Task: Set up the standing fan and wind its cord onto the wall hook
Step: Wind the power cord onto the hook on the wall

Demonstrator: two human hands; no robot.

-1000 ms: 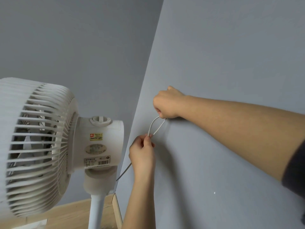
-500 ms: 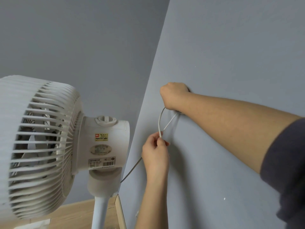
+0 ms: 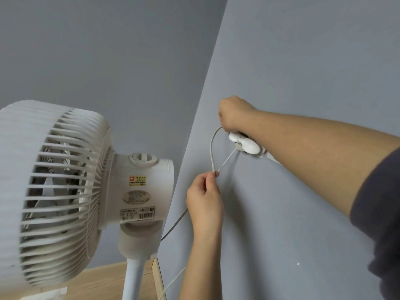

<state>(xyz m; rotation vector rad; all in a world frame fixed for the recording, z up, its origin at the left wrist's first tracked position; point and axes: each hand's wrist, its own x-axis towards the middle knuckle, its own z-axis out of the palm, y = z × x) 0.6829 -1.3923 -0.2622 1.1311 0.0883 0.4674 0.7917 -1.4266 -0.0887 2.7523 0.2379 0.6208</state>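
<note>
The right hand [image 3: 234, 114] grips the cord [image 3: 212, 148] at the wall hook [image 3: 243, 142], and the left hand [image 3: 204, 199] pinches the loop lower

Two plain grey walls fill most of the frame: a darker grey wall [image 3: 108, 50] across the upper left and a lighter grey wall [image 3: 303, 61] on the right, meeting in a slanted corner line. A tiny white speck [image 3: 298, 264] marks the lighter wall at lower right. At the bottom, a pale wooden floor [image 3: 104, 280] shows, with a light wooden strip [image 3: 159, 276] at the corner's foot.
</note>
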